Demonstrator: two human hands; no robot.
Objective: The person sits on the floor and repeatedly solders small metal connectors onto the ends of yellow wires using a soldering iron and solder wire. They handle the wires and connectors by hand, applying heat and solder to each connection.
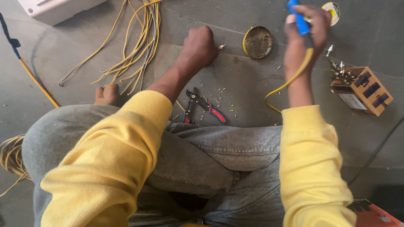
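Hands at work over the grey floor.
We note the right hand (305, 29) gripping a blue-handled tool (298, 17) and yellow wire (290, 80); the left hand (198, 48) is fisted near a round tin lid (258, 42).

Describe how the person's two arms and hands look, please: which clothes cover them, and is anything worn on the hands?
Both arms wear loose yellow knit sleeves, the left sleeve and the right sleeve, each ending in a ribbed cuff pushed up along the forearm. The left hand and right hand are bare: no gloves, rings or watch can be seen.
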